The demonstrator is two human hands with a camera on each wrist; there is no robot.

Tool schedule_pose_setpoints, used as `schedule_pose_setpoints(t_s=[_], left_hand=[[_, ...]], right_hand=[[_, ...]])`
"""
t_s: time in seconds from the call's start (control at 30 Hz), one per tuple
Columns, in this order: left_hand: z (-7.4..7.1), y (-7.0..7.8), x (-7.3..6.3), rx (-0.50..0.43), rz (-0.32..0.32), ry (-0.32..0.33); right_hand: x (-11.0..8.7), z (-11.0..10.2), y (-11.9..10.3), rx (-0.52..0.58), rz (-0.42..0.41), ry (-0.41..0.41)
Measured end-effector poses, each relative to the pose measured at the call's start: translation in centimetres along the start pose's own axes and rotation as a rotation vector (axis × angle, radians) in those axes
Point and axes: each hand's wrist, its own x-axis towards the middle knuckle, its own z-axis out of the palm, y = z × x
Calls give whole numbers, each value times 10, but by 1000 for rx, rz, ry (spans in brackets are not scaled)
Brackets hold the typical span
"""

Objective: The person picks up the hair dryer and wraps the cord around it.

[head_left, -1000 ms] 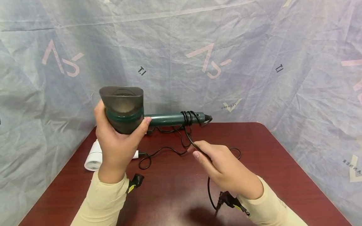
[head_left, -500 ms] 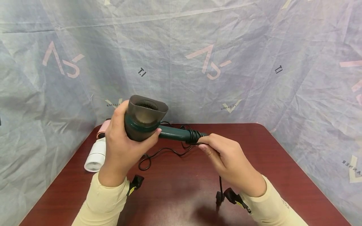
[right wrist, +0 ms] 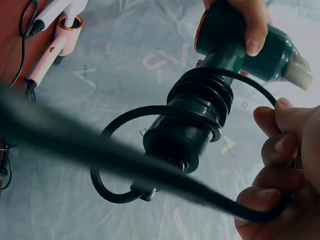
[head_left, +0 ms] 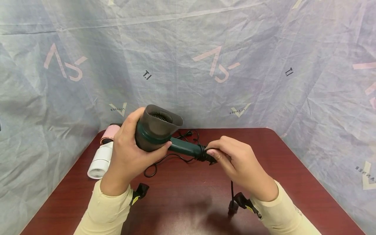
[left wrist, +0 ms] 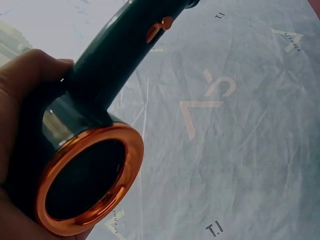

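Wrinkled grey printed fabric [head_left: 176,65] hangs behind a dark red table [head_left: 176,195]. Above its middle, the left hand [head_left: 129,148] grips the barrel of a glossy dark-green hair dryer [head_left: 151,135]; the right hand [head_left: 235,160] pinches its thin black cord [head_left: 202,153], coiled around the handle's end. Near the far left corner lie white [head_left: 101,161] and pink [head_left: 110,133] hair dryers.
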Motion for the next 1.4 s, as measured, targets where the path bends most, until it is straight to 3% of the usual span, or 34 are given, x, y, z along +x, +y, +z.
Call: schedule_pose_setpoints(t_s=[0.27,0.43,0.63,1.03,1.2,1.4], left_hand=[[0,2,2,31,78,-55],[1,3,4,1,147,-72],[0,5,5,-58,180,-63],[-5,7,5,-292,160,-95],[-5,7,5,-401,139,-105],[-2,4,2,-502,117,-70]], right_hand=[[-1,1,7,-1,21,-3],[-2,2,11,21,6,24],[-3,1,13,70,15,15],[-8,-6,13,214,125,-93],[-8,-7,14,321,72,-155],[-8,-5,15,387,22,-199]])
